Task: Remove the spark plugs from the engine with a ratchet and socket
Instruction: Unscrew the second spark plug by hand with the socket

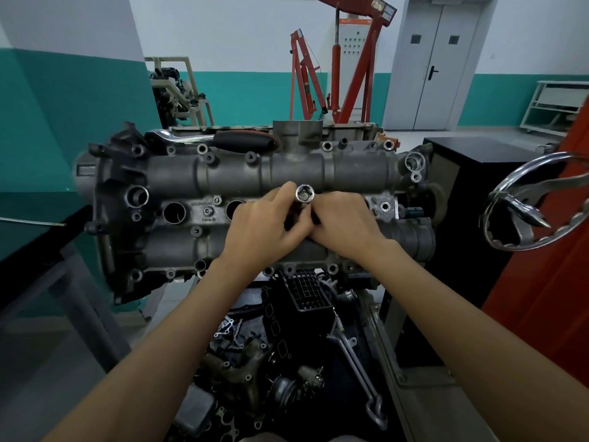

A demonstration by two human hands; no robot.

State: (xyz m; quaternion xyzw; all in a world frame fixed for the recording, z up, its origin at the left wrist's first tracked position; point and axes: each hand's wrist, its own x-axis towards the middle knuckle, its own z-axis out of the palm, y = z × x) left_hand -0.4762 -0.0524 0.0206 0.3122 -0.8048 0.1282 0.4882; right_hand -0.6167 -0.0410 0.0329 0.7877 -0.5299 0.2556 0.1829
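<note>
From the head view, both hands are meeting over the middle of the engine (255, 199), working a chrome socket (305, 194) whose open end is pointing up toward the camera; the left hand (271, 221) is curling its fingers round the socket's body, and the right hand (342, 218) is pinching at its lower part, though what exactly those fingertips are gripping is hidden between the two hands. The ratchet (210, 139) is lying unattended along the far edge of the engine, well apart from the hands, so the step in hand is probably handling the socket by itself, either freeing a plug from it or readying it for a well. The next move is likely calling for seating the socket squarely down a plug well and then fetching the ratchet. As for holders, two round plug wells (174, 213) are standing open to the left of the hands, looking dark inside, and whether plugs are sitting in them cannot be told; the wells under the hands are covered
</note>
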